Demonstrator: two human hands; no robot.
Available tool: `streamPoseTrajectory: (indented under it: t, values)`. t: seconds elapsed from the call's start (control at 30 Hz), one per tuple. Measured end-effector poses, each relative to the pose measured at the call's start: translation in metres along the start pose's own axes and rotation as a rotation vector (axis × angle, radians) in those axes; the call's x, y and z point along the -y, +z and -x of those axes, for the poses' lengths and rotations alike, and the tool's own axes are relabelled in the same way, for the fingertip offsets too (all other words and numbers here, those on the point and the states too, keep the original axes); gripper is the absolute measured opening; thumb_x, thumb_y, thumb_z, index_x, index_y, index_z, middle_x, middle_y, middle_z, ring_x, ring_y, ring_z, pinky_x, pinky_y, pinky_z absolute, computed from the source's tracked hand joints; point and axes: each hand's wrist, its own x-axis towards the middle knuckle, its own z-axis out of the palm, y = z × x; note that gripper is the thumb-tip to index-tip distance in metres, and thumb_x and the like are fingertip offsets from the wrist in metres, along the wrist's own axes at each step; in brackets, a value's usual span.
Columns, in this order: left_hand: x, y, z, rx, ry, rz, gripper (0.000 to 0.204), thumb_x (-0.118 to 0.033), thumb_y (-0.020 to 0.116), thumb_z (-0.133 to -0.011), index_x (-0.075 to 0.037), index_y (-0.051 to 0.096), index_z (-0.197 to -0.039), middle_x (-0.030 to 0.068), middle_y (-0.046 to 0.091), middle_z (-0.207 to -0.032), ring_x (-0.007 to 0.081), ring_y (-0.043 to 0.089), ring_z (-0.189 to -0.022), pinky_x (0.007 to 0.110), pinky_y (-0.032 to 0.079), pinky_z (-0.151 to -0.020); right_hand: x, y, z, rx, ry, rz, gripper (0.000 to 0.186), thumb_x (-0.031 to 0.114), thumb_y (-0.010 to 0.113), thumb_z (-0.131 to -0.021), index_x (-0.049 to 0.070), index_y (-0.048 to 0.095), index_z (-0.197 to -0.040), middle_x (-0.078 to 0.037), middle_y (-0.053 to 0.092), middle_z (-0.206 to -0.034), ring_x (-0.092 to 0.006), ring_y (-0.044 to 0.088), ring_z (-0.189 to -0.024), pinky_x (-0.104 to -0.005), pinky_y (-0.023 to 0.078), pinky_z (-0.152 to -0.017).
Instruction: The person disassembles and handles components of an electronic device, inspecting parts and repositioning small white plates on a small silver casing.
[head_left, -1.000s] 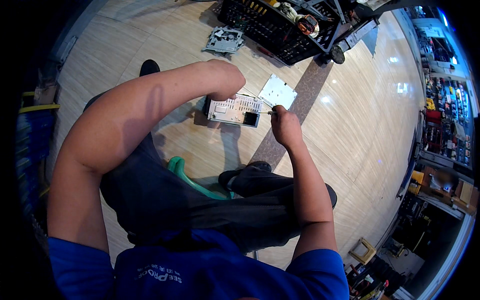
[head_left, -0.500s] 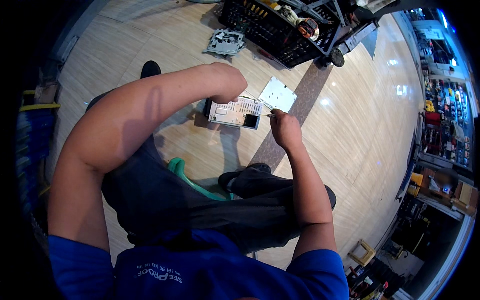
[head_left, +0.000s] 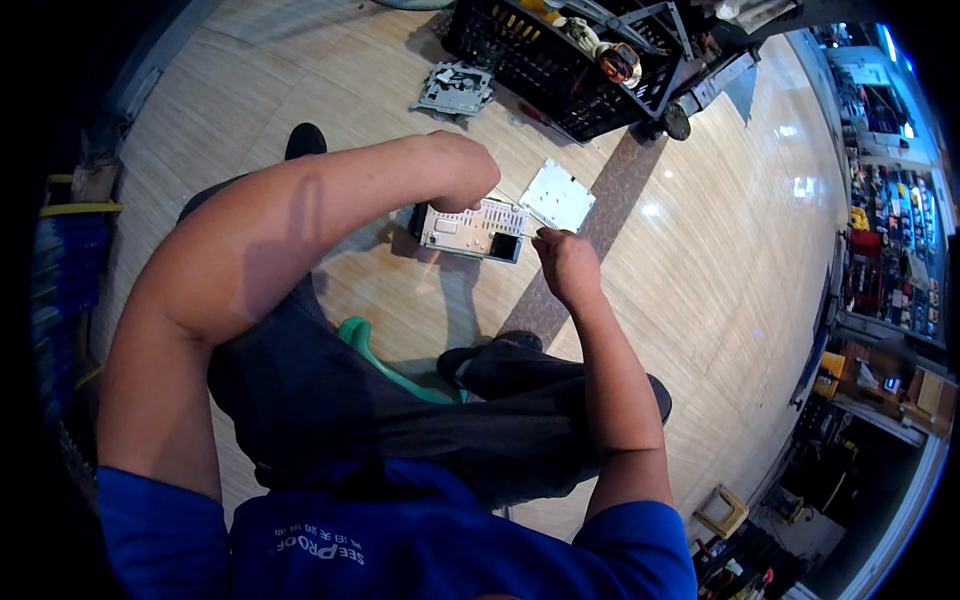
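On the tiled floor ahead of me lies a flat metal unit (head_left: 465,232), a silver box with a slotted top, a dark square opening at its right end and a black left end. It looks like a car stereo. My left hand (head_left: 462,175) grips it from the far side, fingers curled down at its upper edge and partly hidden. At the right end, my right hand (head_left: 568,265) is closed around a slim tool, apparently a screwdriver, whose thin shaft points at the unit. Most of that tool is hidden by the fingers. Beyond the right end lies a silver metal cover plate (head_left: 558,195).
Farther off, a silver circuit assembly (head_left: 453,90) lies beside a black plastic crate (head_left: 540,70) filled with parts and cables. Near my legs is a green curved object (head_left: 385,365). Stocked shelves (head_left: 893,240) line the right side; blue bins (head_left: 72,270) stand at the left.
My right fingers have come slightly closer to the unit's right end, and less of the tool's shaft shows. The left hand keeps its place on the unit. The whole view has shifted a little.
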Motion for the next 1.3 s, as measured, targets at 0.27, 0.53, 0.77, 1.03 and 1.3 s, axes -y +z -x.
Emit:
streamPoseTrajectory:
  t: [0.27,0.53,0.77,1.03,1.3]
  values:
    - [-0.005,0.000,0.002,-0.031,-0.026,-0.017,0.025,-0.025,0.067,-0.086,-0.005,0.072,-0.101,0.0138,0.070,-0.103,0.0290,0.066,-0.098,0.041,0.053,-0.080,-0.002,-0.006,0.000,0.043,-0.003,0.037,0.022,0.023,0.055,-0.089,0.004,0.064,-0.087,-0.021,0.065,-0.083,-0.0392,0.064,-0.079,-0.0492,0.051,-0.070]
    - [-0.007,-0.003,0.003,0.014,-0.017,-0.002,0.028,-0.027,0.065,-0.088,-0.004,0.065,-0.103,0.0176,0.067,-0.104,0.0337,0.064,-0.101,0.044,0.051,-0.084,-0.002,-0.008,-0.002,0.071,-0.058,0.119,0.018,0.019,0.055,-0.088,0.005,0.066,-0.084,-0.019,0.064,-0.081,-0.0377,0.064,-0.079,-0.0476,0.052,-0.069]
    - [-0.001,0.001,0.004,0.008,-0.007,-0.027,0.028,-0.026,0.065,-0.087,-0.003,0.065,-0.102,0.0175,0.068,-0.102,0.0340,0.064,-0.099,0.044,0.051,-0.083,-0.002,-0.006,-0.002,0.028,-0.107,0.085,0.018,0.018,0.054,-0.089,0.005,0.066,-0.084,-0.019,0.064,-0.084,-0.0367,0.064,-0.081,-0.0460,0.052,-0.071]
    - [0.011,0.021,-0.002,-0.077,0.003,0.003,0.023,-0.022,0.067,-0.080,-0.005,0.072,-0.095,0.0160,0.070,-0.098,0.0327,0.067,-0.093,0.045,0.053,-0.078,-0.008,0.017,-0.006,-0.064,0.021,0.109,0.025,0.028,0.053,-0.093,0.006,0.063,-0.089,-0.021,0.062,-0.085,-0.0398,0.063,-0.077,-0.0494,0.050,-0.067]
    - [0.007,0.004,0.009,-0.032,-0.014,0.006,0.032,-0.032,0.065,-0.086,-0.004,0.070,-0.099,0.0164,0.069,-0.102,0.0330,0.066,-0.097,0.045,0.052,-0.081,-0.003,0.002,-0.012,-0.114,0.013,0.024,0.018,0.016,0.053,-0.087,0.003,0.063,-0.095,-0.020,0.062,-0.090,-0.0371,0.062,-0.087,-0.0463,0.051,-0.076]
